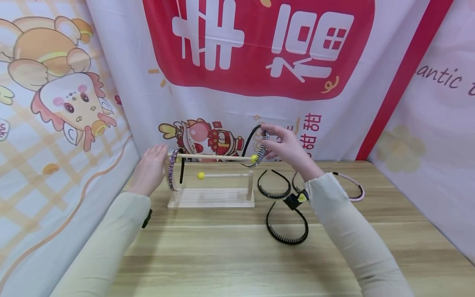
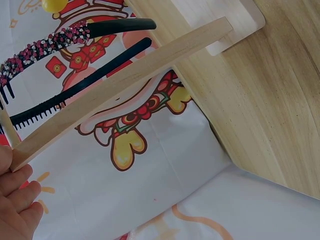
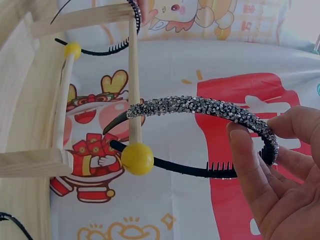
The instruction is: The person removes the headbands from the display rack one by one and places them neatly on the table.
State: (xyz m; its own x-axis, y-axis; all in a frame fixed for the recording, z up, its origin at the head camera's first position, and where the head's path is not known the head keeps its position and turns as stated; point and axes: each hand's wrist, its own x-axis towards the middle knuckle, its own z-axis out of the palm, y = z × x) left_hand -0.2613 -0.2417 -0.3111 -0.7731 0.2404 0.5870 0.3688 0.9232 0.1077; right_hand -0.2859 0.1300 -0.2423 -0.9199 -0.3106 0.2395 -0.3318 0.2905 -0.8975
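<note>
My right hand (image 1: 287, 148) pinches a headband (image 3: 190, 106) covered in silver rhinestones, with comb teeth along its inner side. The band's two dark tips straddle the yellow ball (image 3: 137, 159) at the free end of the upper rod (image 1: 219, 157). On the left, my left hand (image 1: 150, 169) grips the top of the upright post (image 2: 125, 82) of a wooden stand (image 1: 211, 198); part of that hand is cut off in the left wrist view. Beside it, a headband with pink and silver stones (image 2: 45, 50) hangs over the upper rod.
A lower rod (image 1: 226, 175) with a yellow ball extends from the stand's shorter right post (image 1: 250, 185). Right of the stand lie black toothed headbands (image 1: 287, 240) and a pale pink one (image 1: 358, 183). Printed cloth walls (image 1: 241, 111) enclose the wooden table (image 1: 208, 255).
</note>
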